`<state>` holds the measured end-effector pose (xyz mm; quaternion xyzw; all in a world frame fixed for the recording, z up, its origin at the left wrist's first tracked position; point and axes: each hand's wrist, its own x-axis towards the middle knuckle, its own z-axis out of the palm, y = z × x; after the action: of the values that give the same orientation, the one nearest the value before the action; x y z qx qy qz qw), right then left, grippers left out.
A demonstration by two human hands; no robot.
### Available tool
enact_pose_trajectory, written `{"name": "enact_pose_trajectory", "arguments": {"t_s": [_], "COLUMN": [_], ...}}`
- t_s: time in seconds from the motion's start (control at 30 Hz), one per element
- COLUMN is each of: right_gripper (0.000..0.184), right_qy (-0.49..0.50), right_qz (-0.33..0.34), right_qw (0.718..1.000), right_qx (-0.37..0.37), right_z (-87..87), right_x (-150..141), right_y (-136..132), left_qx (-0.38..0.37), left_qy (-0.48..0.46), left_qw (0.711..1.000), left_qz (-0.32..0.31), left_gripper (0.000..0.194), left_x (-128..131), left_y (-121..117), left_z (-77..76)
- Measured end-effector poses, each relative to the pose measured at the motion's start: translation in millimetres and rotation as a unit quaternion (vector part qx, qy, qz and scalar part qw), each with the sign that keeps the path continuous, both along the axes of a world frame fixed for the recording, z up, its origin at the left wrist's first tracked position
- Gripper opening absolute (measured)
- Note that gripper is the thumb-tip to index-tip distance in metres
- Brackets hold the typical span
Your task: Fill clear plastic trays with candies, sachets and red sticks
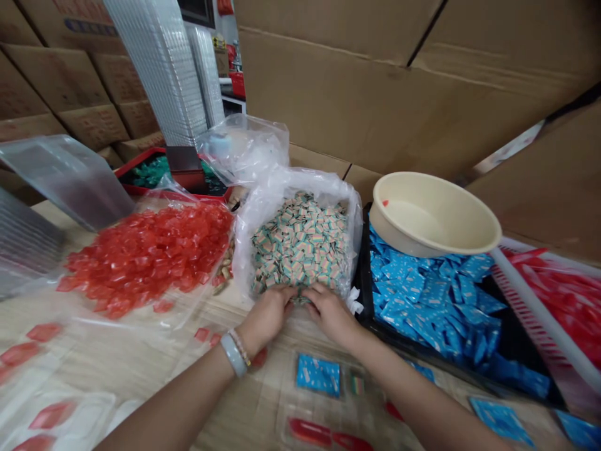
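Small striped squares (300, 241) in cream, green and pink fill a box lined with a white plastic bag (243, 254), in the middle of the head view. At the box's near edge, my left hand (271, 313) has its fingers curled onto the squares. Close beside it, my right hand (331, 310) is bent inward, its fingertips on the same few squares. How many they hold is hidden. Below my hands lies a clear tray (291, 401) with a blue packet (318, 374), one striped square and red pieces in it.
Red translucent pieces (154, 250) are heaped at left on plastic. At right, a black tray (367, 294) holds blue packets under a cream basin (488, 232); a basket (530, 307) of red items stands beyond. Clear tray stacks (159, 69) and cardboard boxes (323, 94) rise behind.
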<state>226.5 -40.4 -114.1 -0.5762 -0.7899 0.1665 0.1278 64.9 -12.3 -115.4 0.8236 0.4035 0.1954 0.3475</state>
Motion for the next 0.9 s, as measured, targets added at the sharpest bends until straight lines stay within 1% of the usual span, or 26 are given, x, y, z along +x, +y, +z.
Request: {"name": "enact_pose_trajectory", "arguments": {"t_s": [0.1,0.2,0.3,0.4,0.5,0.57,0.63,0.7,0.77,0.83,0.87,0.9], "right_gripper": [0.024,0.030,0.036,0.033,0.027,0.023,0.017,0.014,0.013,0.013,0.011,0.010], "right_qy": [-0.021,-0.058,-0.088,-0.094,-0.086,-0.075,-0.049,0.006,0.087,0.173,0.213,0.241], "right_qz": [0.014,0.015,0.002,-0.028,-0.064,-0.089,-0.114,-0.143,-0.170,-0.209,-0.246,-0.300], "right_qw": [1.000,0.998,0.996,0.995,0.994,0.993,0.990,0.984,0.971,0.950,0.933,0.911], "right_qx": [-0.006,0.006,0.023,0.029,0.027,0.033,0.059,0.104,0.143,0.157,0.154,0.149], "right_z": [-4.0,-9.8,-17.8,-22.3,-16.5,-6.3,8.1,24.4,37.7,43.0,42.2,39.8], "right_x": [-3,-5,-7,-9,-15,-19,-21,-17,-1,35,61,90], "right_y": [1,0,-4,-6,-8,-8,-12,-27,-57,-102,-127,-152], "left_qx": [0.012,0.027,0.051,0.072,0.078,0.085,0.088,0.093,0.076,0.008,-0.038,-0.088], "left_qy": [-0.005,-0.008,-0.002,0.031,0.079,0.089,0.085,0.084,0.083,0.061,0.036,0.003], "left_qw": [1.000,1.000,0.998,0.997,0.994,0.992,0.992,0.992,0.992,0.993,0.994,0.993], "left_qz": [-0.010,0.002,0.021,0.024,0.013,0.008,0.001,0.019,0.065,0.098,0.094,0.073], "left_gripper": [0.024,0.026,0.030,0.032,0.037,0.036,0.034,0.033,0.034,0.035,0.035,0.035], "left_x": [1,5,9,11,10,9,11,13,19,33,44,61], "left_y": [-3,-8,-13,-17,-18,-12,-3,4,1,-14,-28,-43], "left_z": [-1.2,-2.8,-7.9,-12.5,-13.5,-12.7,-9.2,-0.3,14.3,31.0,38.2,43.7]}}
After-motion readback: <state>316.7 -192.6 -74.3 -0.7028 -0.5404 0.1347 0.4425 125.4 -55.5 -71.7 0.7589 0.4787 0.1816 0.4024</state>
